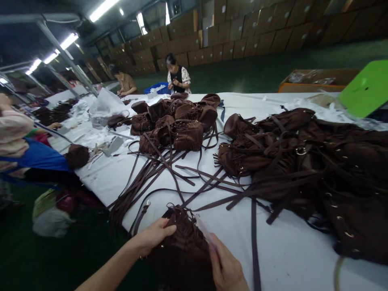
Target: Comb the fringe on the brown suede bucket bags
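A dark brown fringed bag (pixel 184 258) is right in front of me at the table's near edge, its lower part running out of view. My left hand (pixel 156 236) is closed on the bag's upper left edge, thumb on top. At the bag's right side, my right hand (pixel 226 264) pinches a pale, translucent flat strip (pixel 203 228) that lies along the fringe; its exact kind is not clear. A strap with a metal buckle (pixel 146 206) curves over the table just beyond my left hand.
Brown fringed bags are heaped on the right (pixel 303 161) and farther back in the middle (pixel 178 121). Long loose straps (pixel 151 173) cross the white table (pixel 230 226). Co-workers sit at the far side (pixel 178 76) and stand at the left (pixel 18 133). A green panel (pixel 363 89) leans at the right.
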A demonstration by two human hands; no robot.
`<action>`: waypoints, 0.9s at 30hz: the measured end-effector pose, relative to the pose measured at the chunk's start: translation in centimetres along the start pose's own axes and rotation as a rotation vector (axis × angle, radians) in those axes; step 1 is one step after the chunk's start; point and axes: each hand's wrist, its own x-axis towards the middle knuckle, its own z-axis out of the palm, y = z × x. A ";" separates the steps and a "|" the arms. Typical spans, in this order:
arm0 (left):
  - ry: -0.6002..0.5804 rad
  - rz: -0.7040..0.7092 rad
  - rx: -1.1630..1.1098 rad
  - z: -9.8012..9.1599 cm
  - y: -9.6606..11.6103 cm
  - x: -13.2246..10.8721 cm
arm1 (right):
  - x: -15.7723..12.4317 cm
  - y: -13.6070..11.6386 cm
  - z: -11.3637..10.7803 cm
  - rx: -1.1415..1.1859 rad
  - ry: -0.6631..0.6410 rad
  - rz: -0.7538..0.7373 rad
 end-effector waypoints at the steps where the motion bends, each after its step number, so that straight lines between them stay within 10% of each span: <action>1: 0.012 -0.009 -0.080 0.7 -0.5 -0.3 | 0.3 -0.9 0.6 -0.093 -0.041 -0.113; 8: 0.176 -0.061 -0.309 4.0 -1.8 -3.0 | 2.5 0.1 1.7 -0.701 -0.323 -0.272; 17: 0.227 0.016 -0.355 3.1 -3.9 -5.7 | 5.0 10.5 -11.4 -0.811 -0.185 0.411; 23: 0.326 0.081 -0.219 4.9 -4.2 -3.7 | -0.1 1.2 -2.3 -0.415 -0.286 -0.177; 27: 0.395 0.094 -0.159 5.4 -4.1 -3.7 | -0.9 -0.4 2.1 -0.575 -0.431 -0.217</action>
